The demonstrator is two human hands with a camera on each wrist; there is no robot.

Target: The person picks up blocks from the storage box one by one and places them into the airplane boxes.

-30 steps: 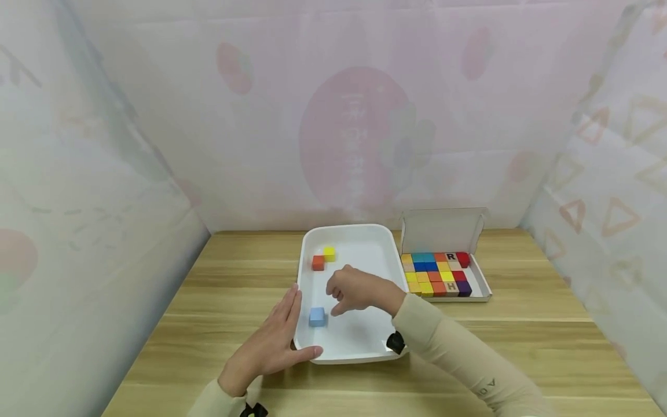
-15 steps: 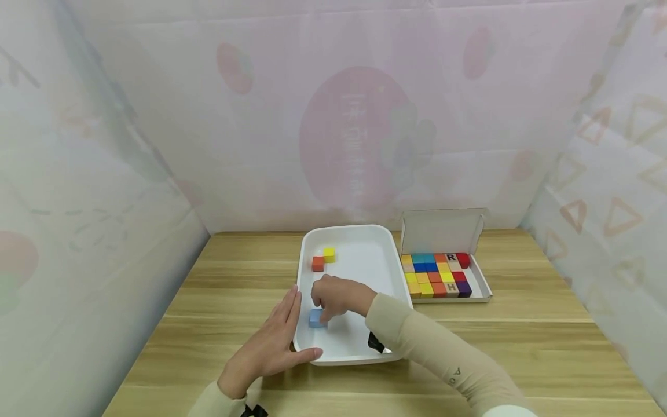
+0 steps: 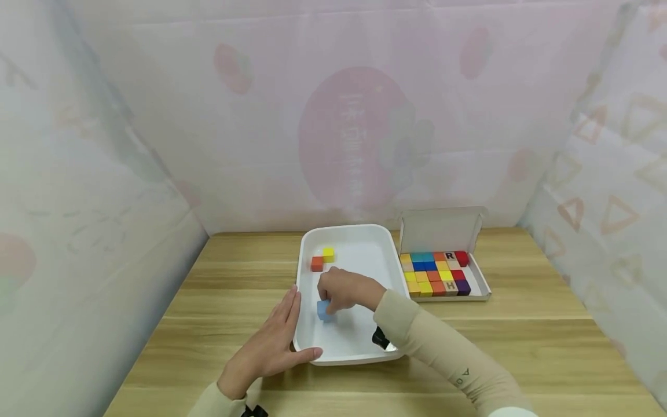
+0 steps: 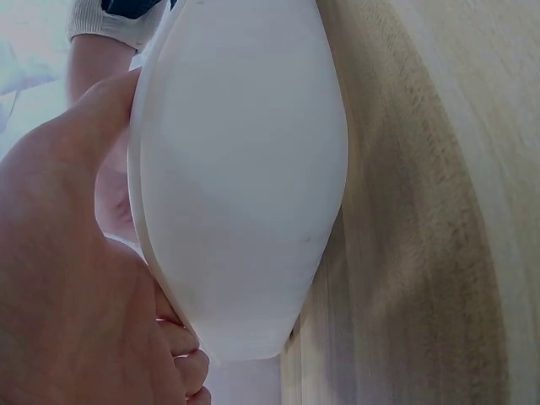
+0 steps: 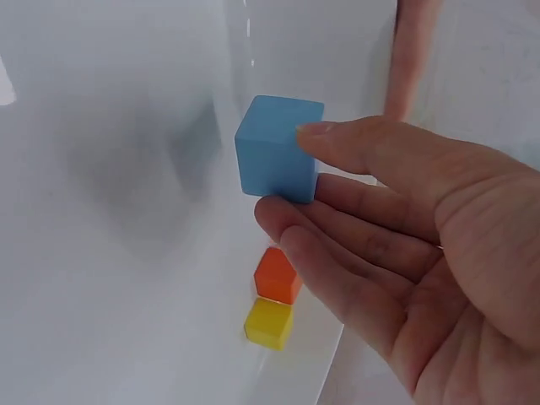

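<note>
A white tray (image 3: 383,246) lies on the wooden table. My right hand (image 3: 341,291) pinches a light blue cube (image 3: 323,310) (image 5: 277,148) between thumb and fingers, lifted just above the tray floor. An orange cube (image 3: 316,263) (image 5: 279,275) and a yellow cube (image 3: 328,253) (image 5: 269,323) sit side by side at the tray's far left. My left hand (image 3: 271,341) lies flat against the tray's near left edge, its thumb along the front rim (image 4: 152,253).
An open cardboard box (image 3: 443,231) of several coloured cubes, two lettered R and H, stands right of the tray. Patterned fabric walls enclose the table on the left, back and right.
My right hand came down from mid-tray onto the blue cube, gripped it, and has lifted it slightly up and to the right. The left hand has stayed put.
</note>
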